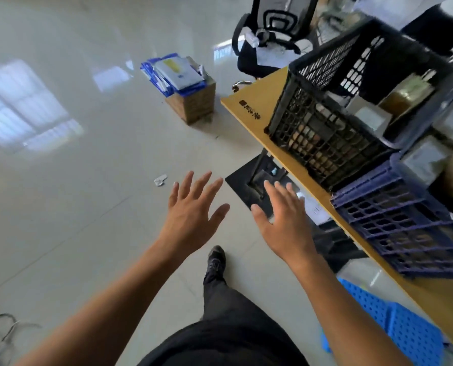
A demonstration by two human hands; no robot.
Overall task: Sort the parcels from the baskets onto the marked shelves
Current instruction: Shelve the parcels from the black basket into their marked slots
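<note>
Floor (75, 194): pale glossy tile spread out left of the table, with window light reflected on it.
Table (254, 101): yellow wooden top that ran along the right side, with dark printed characters near its far corner.
Black basket (325, 138): a lattice crate that stood on the table's far end, touching the blue one.
Blue basket (404, 228): a lattice crate on the table, on the nearer side of the black one.
Office chair (270, 35): black mesh, beyond the table's far corner.
Blue perforated plastic (394, 326): lay under the table's near end.
Cardboard box (193, 104): sat on the floor left of the table's far corner, with blue-and-white envelopes (175, 72) piled on top.
Foot plate (249, 186): black and flat, under the table's edge.
Parcels (370, 117): grey and brown packages lay inside both baskets on the table.
Left hand (191, 215): fingers spread, holding nothing, over the floor left of the table.
Right hand (283, 223): fingers straight and apart, empty, just beside the table's edge.
Shoe (216, 260): black, on the floor left of the table.
Paper scrap (160, 180): lay on the floor, well left of the table.
</note>
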